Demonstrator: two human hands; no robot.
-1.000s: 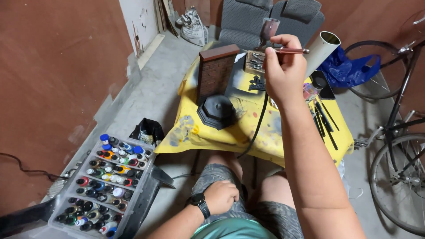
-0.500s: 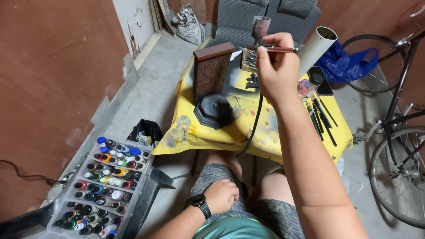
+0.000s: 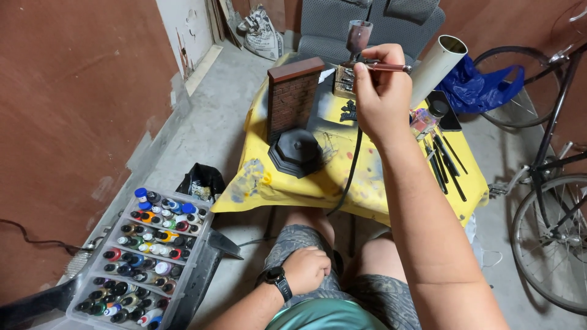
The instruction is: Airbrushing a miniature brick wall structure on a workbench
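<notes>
Above yellow table [image 3: 367,183], raised right hand [image 3: 382,98] gripping airbrush [image 3: 376,66]; left hand [image 3: 306,269] fisted, empty, on thigh.

Crowded along the far edge of the yellow-covered table [image 3: 367,183]: brick-wall model [image 3: 293,98] on a black base [image 3: 298,153], white tube [image 3: 435,67], brushes [image 3: 445,162] at right. Open cloth only at centre, crossed by a black hose [image 3: 350,177]. Blocked at right by a bicycle [image 3: 553,183], at left by a tray of paint bottles [image 3: 143,256]. Bare concrete floor [image 3: 208,134] along the brown wall [image 3: 73,110].
</notes>
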